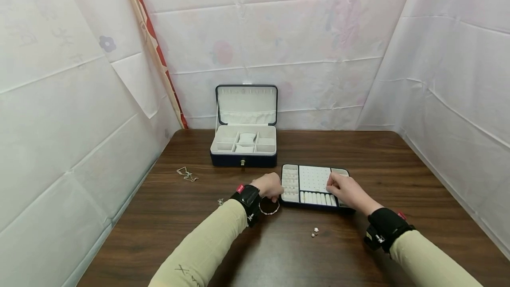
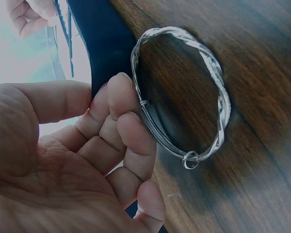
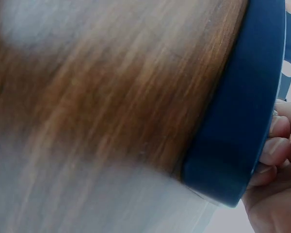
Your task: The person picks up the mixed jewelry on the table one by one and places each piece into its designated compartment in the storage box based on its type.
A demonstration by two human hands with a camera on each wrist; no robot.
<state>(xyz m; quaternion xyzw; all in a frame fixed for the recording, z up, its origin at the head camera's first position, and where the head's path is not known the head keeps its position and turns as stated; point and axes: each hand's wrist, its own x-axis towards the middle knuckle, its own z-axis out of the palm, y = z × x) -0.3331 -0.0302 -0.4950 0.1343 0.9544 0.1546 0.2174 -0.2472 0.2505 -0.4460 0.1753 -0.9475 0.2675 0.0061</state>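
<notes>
A navy jewelry tray point(image 1: 290, 198) with a white lining lies on the table; it has ring rolls, small compartments and a white panel with rows of holes. At its left edge is my left hand point(image 1: 269, 185), thumb and index finger pinching the tray's wall in the left wrist view. A twisted silver bracelet point(image 2: 222, 104) lies beside those fingers on the wood. Over the right side of the panel, my right hand point(image 1: 348, 191) has its fingertips pinched together. A tiny shiny piece point(image 3: 275, 113), apparently an earring, shows at those fingertips, mostly hidden.
An open navy jewelry box point(image 1: 244, 160) with white compartments and small cushions stands at the back. A chain necklace point(image 1: 186, 173) lies at the left. Small earrings point(image 1: 315, 231) lie in front of the tray, and another small trinket point(image 1: 220, 201) is left of my left wrist.
</notes>
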